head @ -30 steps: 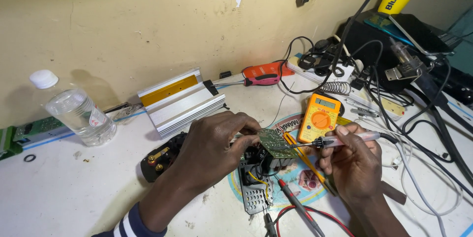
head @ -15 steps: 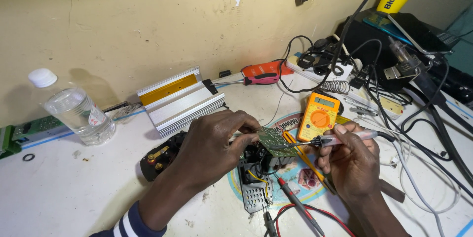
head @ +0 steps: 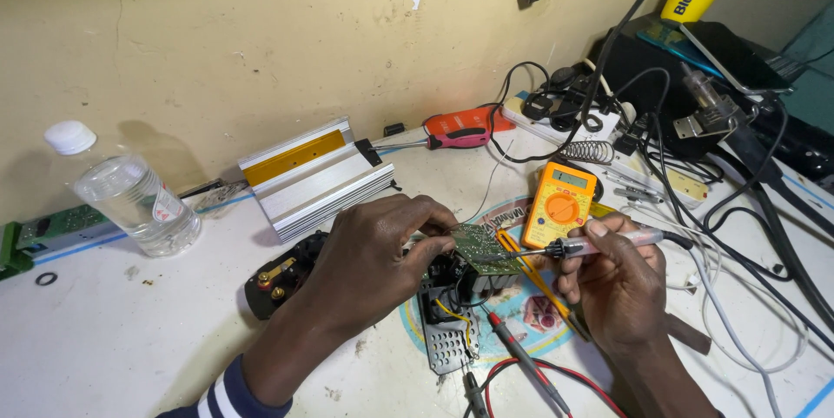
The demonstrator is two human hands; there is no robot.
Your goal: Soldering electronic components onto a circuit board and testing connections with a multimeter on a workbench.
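My left hand [head: 378,248] pinches a small green circuit board [head: 483,248] at its left edge and holds it tilted over a black plastic casing [head: 447,331]. In my right hand [head: 612,275] is a soldering iron [head: 599,244], gripped like a pen, its metal tip touching the board's right side. An orange multimeter [head: 560,203] lies just behind the board, and its red probe [head: 521,357] rests on the table in front.
A silver and gold aluminium case [head: 313,176] and a clear plastic bottle [head: 130,196] stand to the left. A red-handled screwdriver [head: 456,133] lies by the wall. Black and white cables [head: 738,235], a power strip [head: 565,118] and a soldering stand crowd the right side.
The soldering iron tip stays on the board; both hands have hardly moved. The view has shifted slightly.
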